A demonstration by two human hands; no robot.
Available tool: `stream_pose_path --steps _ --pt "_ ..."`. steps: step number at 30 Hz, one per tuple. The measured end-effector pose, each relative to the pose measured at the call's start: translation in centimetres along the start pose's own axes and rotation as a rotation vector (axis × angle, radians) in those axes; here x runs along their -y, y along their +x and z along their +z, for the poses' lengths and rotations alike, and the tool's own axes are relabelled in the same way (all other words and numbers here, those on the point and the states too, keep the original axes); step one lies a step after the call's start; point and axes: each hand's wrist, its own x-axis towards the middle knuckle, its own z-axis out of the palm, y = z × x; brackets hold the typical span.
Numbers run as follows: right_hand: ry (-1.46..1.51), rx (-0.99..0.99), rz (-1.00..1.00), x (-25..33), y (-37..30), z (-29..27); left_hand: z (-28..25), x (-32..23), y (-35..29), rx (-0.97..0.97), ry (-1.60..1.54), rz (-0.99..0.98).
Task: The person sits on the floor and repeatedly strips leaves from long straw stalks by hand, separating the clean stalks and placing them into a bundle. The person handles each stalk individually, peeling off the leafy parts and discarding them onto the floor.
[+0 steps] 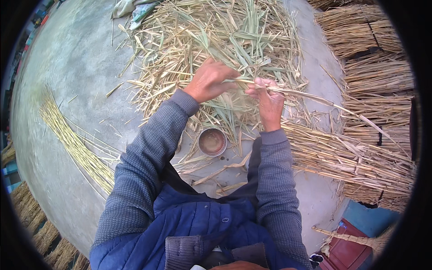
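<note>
A long dry reed stalk [321, 100] stretches from between my hands out to the right, with papery husk along it. My left hand [209, 81] is closed on its near end, thumb and fingers pinched together. Just to the right, my right hand [270, 107] pinches the same stalk between thumb and fingers. Both hands are above a wide heap of stripped leaves and husks [180, 49], pale yellow with some green. Below them, between my knees, a small round bowl [212, 142] with a brownish inside stands on the floor.
A loose bundle of unbound reed stalks [333, 150] lies at my right. Beyond it are stacked, tied reed bundles [366, 81]. Thin yellow-green stalks [76, 139] lie on the concrete floor [76, 58] at left. A dark red flat object [348, 247] lies at lower right.
</note>
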Motion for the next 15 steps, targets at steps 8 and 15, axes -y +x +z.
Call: stream_pose_path --steps 8,15 --pt "0.045 0.007 -0.101 3.3 0.0 -5.1 -2.1 5.8 -2.3 0.204 0.187 -0.258" --pt "0.021 -0.012 -0.109 2.5 -0.1 -4.2 0.0 3.7 -1.9 0.240 -0.261 -0.230"
